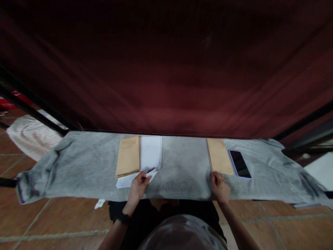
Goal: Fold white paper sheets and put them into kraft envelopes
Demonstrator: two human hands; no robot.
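Two bare hands work at one long narrow surface covered with a rumpled grey plush cloth (184,163). The left hand (138,186), with a single dark band (124,218) around its wrist, is at the near edge of one stack of thin white paper sheets (151,149). Its thumb and forefinger are only slightly apart there, beside a corner of the sheets that curls up; whether they pinch the paper, I cannot tell. The sheets are too closely layered to count.

Two piles of flat tan paper envelopes lie on the cloth. The left pile (128,155) partly covers the white sheets and shows several layered edges, not countable. The right pile (220,156) lies well apart from it; how many envelopes it has cannot be made out. The right hand (220,187) is at that pile's near left corner, fingers curled in and fingertips touching the edge; whether they grip it, I cannot tell.

One dark-screened smartphone with a pale purple rim (240,164) lies just beside the right pile. On the brown tiled floor (78,215) lie one small white scrap (100,203) and, at far left, one pale striped cloth (37,133).
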